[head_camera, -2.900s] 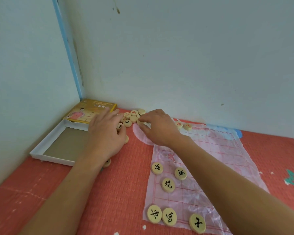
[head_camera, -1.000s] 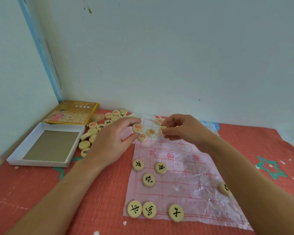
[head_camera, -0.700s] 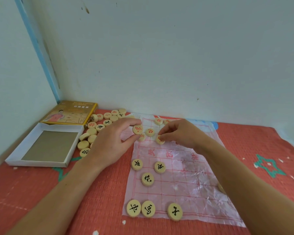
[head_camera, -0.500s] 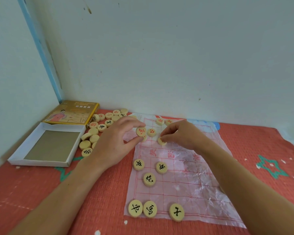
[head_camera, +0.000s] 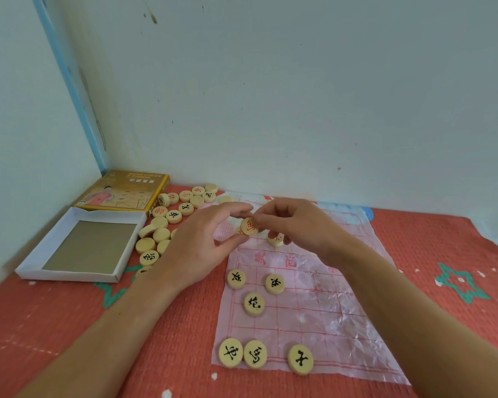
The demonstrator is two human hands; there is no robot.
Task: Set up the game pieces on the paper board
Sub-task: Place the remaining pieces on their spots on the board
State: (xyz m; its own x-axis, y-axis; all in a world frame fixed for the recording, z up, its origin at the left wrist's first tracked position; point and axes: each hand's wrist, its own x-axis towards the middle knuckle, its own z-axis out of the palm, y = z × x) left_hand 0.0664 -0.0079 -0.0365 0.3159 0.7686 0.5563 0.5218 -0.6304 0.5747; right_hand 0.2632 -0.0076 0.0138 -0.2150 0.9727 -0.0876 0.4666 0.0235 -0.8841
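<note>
as hand (head_camera: pixel 202 245) (left) pinches, piece (head_camera: pixel 249 226) tilts

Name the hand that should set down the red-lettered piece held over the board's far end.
Left, probably. The left hand pinches the red-lettered piece between thumb and forefinger, just above the far left corner of the paper board. The right hand is curled beside it, over another piece.

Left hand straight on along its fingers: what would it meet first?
Probably the right hand: its fingertips sit right beside the red-marked piece that the left hand pinches; depth is unclear.
</note>
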